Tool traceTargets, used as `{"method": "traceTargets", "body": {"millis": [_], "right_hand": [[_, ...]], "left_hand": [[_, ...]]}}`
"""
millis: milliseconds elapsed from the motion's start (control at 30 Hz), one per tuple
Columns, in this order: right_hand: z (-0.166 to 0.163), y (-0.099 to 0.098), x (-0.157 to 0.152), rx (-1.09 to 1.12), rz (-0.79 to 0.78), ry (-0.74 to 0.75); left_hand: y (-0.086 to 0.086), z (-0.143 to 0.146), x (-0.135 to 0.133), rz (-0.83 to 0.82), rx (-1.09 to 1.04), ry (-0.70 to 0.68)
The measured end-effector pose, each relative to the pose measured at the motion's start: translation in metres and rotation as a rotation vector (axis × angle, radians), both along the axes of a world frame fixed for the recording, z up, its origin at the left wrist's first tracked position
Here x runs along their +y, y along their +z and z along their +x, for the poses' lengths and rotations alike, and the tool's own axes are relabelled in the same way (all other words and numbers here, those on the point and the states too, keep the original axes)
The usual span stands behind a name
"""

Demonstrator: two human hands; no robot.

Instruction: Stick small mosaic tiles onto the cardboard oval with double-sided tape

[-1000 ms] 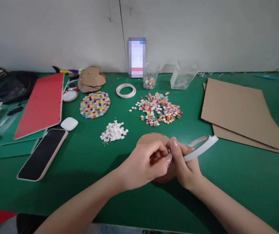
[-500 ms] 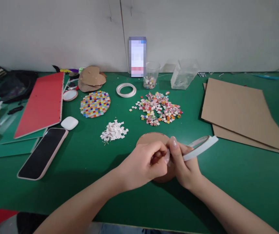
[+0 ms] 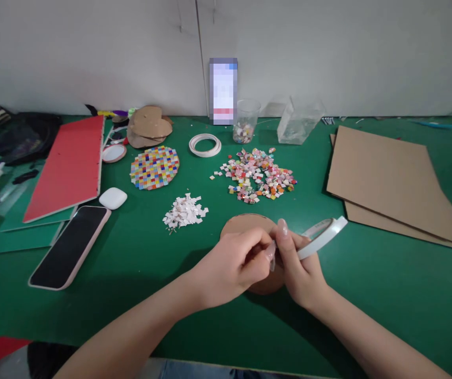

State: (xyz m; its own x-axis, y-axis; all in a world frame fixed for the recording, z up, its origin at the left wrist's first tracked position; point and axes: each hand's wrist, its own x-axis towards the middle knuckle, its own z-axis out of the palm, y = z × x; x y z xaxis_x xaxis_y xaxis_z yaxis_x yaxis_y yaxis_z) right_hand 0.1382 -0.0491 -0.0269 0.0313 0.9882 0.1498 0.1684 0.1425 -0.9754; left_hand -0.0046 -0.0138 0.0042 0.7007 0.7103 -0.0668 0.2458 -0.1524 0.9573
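Note:
My right hand (image 3: 302,268) is closed round a roll of white tape (image 3: 320,243), whose loose end sticks out to the right. Close beside it, my left hand (image 3: 237,266) is pinched shut; its fingertips meet near the right thumb, and whatever they grip is too small to make out. Both hands are above a round cardboard disc (image 3: 245,222), which they partly cover. Beyond the disc lies a loose pile of colourful mosaic tiles (image 3: 261,176). A heap of small white paper squares (image 3: 186,211) is to the left.
A tile-covered disc (image 3: 154,167), another tape roll (image 3: 205,153) and a plastic cup (image 3: 244,129) are further back. A clear box (image 3: 297,126) stands by the wall. Cardboard sheets (image 3: 383,179) lie right; a phone (image 3: 70,247), white case (image 3: 113,198) and red board (image 3: 70,163) left.
The tape roll in my right hand has tilted slightly, and its loose end has shifted a little left and up. My left hand keeps its pinch almost in place.

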Motion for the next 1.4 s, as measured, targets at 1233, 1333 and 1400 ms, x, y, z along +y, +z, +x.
{"method": "traceTargets", "body": {"millis": [1233, 1333, 1400], "right_hand": [[0.0018, 0.0059, 0.0017, -0.008, 0.030, 0.158], [0.0006, 0.0060, 0.0019, 0.013, 0.010, 0.143], [0.0000, 0.0060, 0.0018, 0.032, 0.000, 0.137]], "left_hand": [[0.0045, -0.0006, 0.0013, -0.017, 0.026, 0.032], [0.0041, -0.0014, 0.0013, -0.020, 0.021, 0.029], [0.0049, -0.0020, 0.0015, -0.019, 0.026, 0.025]]}}
